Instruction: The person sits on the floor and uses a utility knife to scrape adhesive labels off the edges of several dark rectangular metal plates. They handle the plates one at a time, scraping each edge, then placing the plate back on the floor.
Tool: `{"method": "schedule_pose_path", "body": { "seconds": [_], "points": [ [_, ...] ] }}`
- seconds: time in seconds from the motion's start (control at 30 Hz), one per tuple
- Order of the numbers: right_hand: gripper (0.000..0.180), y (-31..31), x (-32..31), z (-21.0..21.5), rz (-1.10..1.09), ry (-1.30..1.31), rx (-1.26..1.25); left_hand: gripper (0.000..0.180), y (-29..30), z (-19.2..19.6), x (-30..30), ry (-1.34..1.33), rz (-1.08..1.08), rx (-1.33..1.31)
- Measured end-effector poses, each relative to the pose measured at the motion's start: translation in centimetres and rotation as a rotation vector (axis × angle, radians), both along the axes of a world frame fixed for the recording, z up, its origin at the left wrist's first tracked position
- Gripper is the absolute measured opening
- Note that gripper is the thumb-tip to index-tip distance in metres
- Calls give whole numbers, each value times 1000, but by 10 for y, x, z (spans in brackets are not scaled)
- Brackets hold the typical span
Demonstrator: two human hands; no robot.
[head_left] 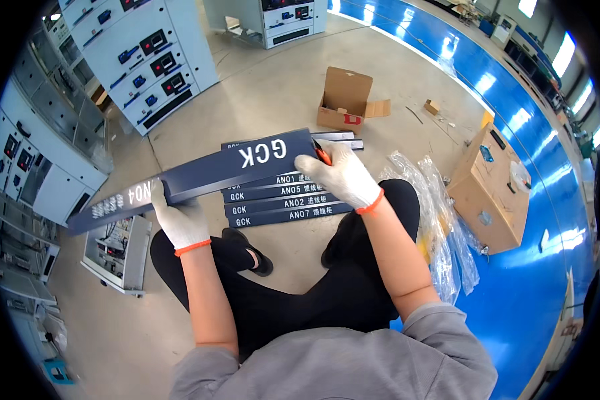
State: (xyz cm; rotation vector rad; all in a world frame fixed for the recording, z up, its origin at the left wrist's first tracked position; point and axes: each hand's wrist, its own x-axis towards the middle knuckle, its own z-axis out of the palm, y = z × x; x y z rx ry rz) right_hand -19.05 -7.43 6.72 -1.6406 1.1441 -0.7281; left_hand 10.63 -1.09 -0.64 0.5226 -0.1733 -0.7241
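A seated person's gloved left hand [180, 220] and right hand [343, 175] both grip a long dark-blue sign [200, 175]. More signs [283, 200] lie stacked on the floor beneath, near an open cardboard box [345, 100]

Both hands gloved — left hand [180, 223] and right hand [343, 177] in white knit work gloves w/ orange-red cuff bands at the wrists. Forearms bare from cuffs up to approx. the elbows. Grey sweatshirt [340, 363], sleeves pushed up and bunched, soft folds across the shoulders at the lower edge of the view. Black trousers [353, 287] — plain, no markings visible. Black shoes [250, 250], low-cut, one seen clearly, the other mostly hidden behind the leg.
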Motion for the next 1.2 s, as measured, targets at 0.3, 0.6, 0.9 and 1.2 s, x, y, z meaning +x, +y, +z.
{"method": "schedule_pose_path", "body": {
  "seconds": [0.3, 0.6, 0.9, 1.2],
  "points": [
    [33, -58, -73, 4, -413, -311, -136, 35, -92, 103, 65, -912, 151, 59],
    [67, -174, -149, -87, -776, -249, -241, 40, -234, 42, 13, -2206, -123, 615],
    [58, -241, -195, -344, -1167, -534, 76, 59, -309, -167, 23, -2236, -1214, 751],
    [31, -279, -209, -501, -895, -464, 411, 73, -365, -354, 44, -1703, -1822, 777]
  ]
}}
